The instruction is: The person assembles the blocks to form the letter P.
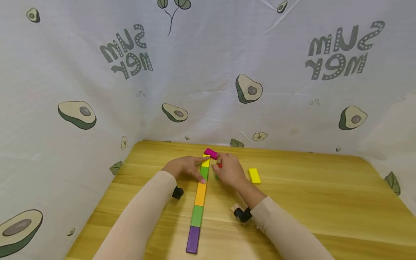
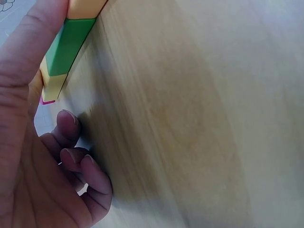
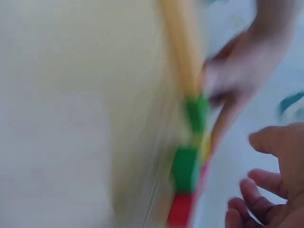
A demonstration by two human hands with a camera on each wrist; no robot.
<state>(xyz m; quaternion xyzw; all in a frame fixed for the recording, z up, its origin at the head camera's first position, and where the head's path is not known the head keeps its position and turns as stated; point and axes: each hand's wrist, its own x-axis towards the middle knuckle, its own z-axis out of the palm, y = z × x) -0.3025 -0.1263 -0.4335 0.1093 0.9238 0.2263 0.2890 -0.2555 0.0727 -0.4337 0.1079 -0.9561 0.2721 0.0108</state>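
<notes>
Head view: from above, forward and down over the wooden table [image 1: 292, 202] toward the avocado-print cloth [image 1: 208, 72]. Left wrist view: pressed close along the row of coloured blocks [image 2: 66, 47]. Right wrist view: equally close, blurred, sharing that row of blocks

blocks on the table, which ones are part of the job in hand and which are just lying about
In hand: row of blocks, magenta block at its far end, left hand, right hand.

Lying about: yellow block, apart to the right; avocado-print cloth.
</notes>
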